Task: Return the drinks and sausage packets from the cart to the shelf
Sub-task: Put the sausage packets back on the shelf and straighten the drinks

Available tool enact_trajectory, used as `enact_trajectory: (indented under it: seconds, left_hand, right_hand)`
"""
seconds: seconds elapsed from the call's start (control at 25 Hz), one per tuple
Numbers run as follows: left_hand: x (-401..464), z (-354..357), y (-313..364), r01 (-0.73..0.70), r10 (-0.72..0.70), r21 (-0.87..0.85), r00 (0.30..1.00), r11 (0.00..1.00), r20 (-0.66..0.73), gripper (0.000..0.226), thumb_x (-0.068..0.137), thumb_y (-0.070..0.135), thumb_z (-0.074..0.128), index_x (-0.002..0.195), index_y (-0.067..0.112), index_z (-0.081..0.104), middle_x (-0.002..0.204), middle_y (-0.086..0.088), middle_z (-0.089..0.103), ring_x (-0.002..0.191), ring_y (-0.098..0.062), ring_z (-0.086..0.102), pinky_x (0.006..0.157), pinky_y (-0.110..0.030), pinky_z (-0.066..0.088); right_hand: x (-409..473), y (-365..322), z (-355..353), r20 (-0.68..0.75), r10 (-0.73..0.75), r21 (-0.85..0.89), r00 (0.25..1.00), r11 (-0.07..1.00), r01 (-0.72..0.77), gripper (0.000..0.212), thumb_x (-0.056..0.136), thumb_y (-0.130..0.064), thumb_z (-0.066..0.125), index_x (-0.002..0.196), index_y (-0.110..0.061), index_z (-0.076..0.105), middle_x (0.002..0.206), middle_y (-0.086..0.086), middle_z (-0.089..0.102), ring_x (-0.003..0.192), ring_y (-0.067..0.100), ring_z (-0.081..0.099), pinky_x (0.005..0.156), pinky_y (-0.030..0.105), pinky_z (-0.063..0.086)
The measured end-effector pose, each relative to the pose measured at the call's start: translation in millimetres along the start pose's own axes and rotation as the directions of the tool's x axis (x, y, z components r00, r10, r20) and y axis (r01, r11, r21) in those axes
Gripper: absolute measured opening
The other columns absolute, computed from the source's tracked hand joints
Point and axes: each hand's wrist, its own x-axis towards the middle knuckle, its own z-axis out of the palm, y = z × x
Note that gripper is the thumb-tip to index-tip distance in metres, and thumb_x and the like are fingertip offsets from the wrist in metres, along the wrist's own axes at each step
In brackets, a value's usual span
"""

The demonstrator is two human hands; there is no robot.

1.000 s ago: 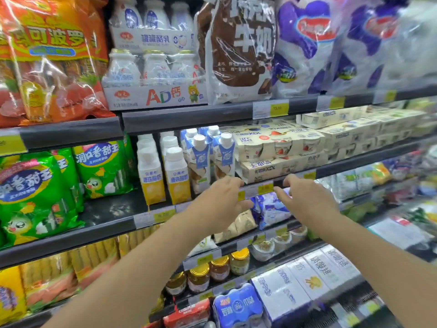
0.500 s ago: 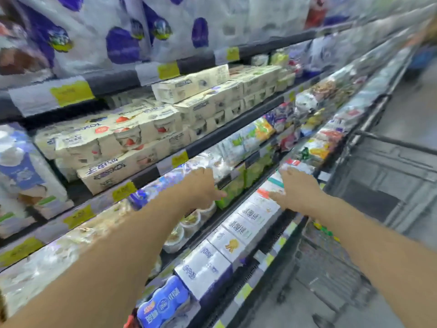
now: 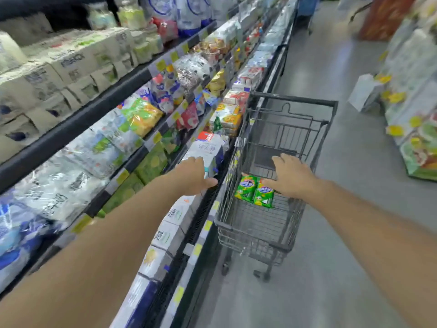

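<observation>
Two green plastic sausage packets [image 3: 255,191] lie side by side on the floor of the dark grey wire shopping cart [image 3: 236,229], to the right of the long black refrigerated shelf [image 3: 78,124]. No drinks show in the basket, so these two look like all that is left to return. The right hand [image 3: 289,177] is spread wide and empty above the nearer packet. The left hand [image 3: 195,176], open and empty, hangs near the shelf's low edge.

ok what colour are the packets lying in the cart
Bright green plastic sausage packets with blue and yellow markings, in the grey wire shopping cart; head view.
</observation>
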Motion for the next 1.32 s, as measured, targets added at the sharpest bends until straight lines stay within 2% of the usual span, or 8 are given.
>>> enact_trajectory:
  seconds: [0.24,0.52,0.76,0.88,0.96,1.12,1.2,1.32]
  left_hand:
    - [112,26,65,-0.174,0.173,0.005,0.982,0.985,0.075,0.069,0.087,0.056,0.057,0.123,-0.002,0.049,0.124,-0.021,0.055,0.115,-0.039,0.054,0.092,-0.043,0.046]
    - [240,55,84,-0.269,0.266,-0.012,0.943,0.963,0.201,0.067,0.092,0.054,0.051,0.127,-0.003,0.044,0.124,-0.021,0.053,0.111,-0.038,0.054,0.081,-0.038,0.041]
    - [346,144,83,-0.167,0.195,-0.117,0.935,0.979,0.297,0.057,0.096,0.046,0.051,0.125,-0.002,0.048,0.125,-0.024,0.055,0.106,-0.036,0.056,0.084,-0.039,0.045]
    - [392,219,87,-0.038,0.11,-0.194,0.919,0.98,0.378,0.059,0.095,0.043,0.052,0.135,0.0,0.047,0.135,-0.022,0.053,0.12,-0.034,0.053,0.094,-0.036,0.044]
    - [423,266,89,0.013,0.077,-0.219,0.915,0.976,0.395,0.06,0.094,0.043,0.054,0.134,0.0,0.046,0.134,-0.022,0.053,0.121,-0.035,0.052,0.095,-0.036,0.044]
    - [480,356,89,0.018,0.019,-0.102,0.937,0.995,0.35,0.065,0.095,0.043,0.052,0.14,-0.002,0.036,0.138,-0.023,0.044,0.129,-0.036,0.041,0.103,-0.042,0.037]
    - [499,392,81,0.042,-0.018,-0.072,0.953,0.997,0.302,0.058,0.094,0.035,0.055,0.14,0.004,0.037,0.138,-0.021,0.042,0.129,-0.038,0.039,0.103,-0.047,0.037]
    - [519,428,70,0.065,-0.065,0.006,0.975,0.998,0.214,0.063,0.093,0.034,0.056,0.146,0.011,0.031,0.144,-0.021,0.034,0.131,-0.042,0.033,0.104,-0.05,0.035]
  right_hand:
    - [36,72,20,0.029,0.162,0.074,0.986,0.984,-0.164,0.074,0.084,-0.064,0.055,0.134,-0.01,0.046,0.136,0.016,0.049,0.128,0.035,0.046,0.105,0.048,0.04]
    - [113,107,47,0.13,0.31,0.208,0.942,0.92,-0.331,0.062,0.089,-0.052,0.056,0.132,-0.007,0.047,0.131,0.017,0.053,0.12,0.035,0.052,0.101,0.047,0.044]
    - [197,130,121,0.301,0.469,0.507,0.831,0.659,-0.556,0.037,0.093,-0.034,0.061,0.112,-0.002,0.057,0.098,0.012,0.065,0.09,0.029,0.064,0.066,0.031,0.046]
    - [249,145,187,0.385,0.477,0.505,0.79,0.608,-0.613,0.048,0.094,-0.034,0.058,0.127,0.0,0.053,0.119,0.021,0.063,0.111,0.033,0.061,0.079,0.032,0.046]
    - [276,152,237,0.429,0.476,0.493,0.768,0.589,-0.64,0.043,0.094,-0.034,0.058,0.122,-0.001,0.054,0.112,0.019,0.064,0.111,0.034,0.062,0.076,0.033,0.046]
    - [317,168,342,0.515,0.491,0.468,0.703,0.526,-0.71,0.025,0.093,-0.029,0.062,0.084,-0.007,0.055,0.077,0.008,0.056,0.078,0.027,0.058,0.054,0.028,0.04]
    - [333,171,388,0.531,0.525,0.445,0.666,0.496,-0.746,0.042,0.091,-0.025,0.063,0.061,-0.013,0.036,0.06,0.003,0.038,0.054,0.016,0.038,0.044,0.028,0.024]
    - [356,172,425,0.573,0.538,0.382,0.618,0.492,-0.782,0.033,0.092,-0.026,0.062,0.071,-0.004,0.049,0.07,0.005,0.047,0.062,0.02,0.047,0.05,0.027,0.03]
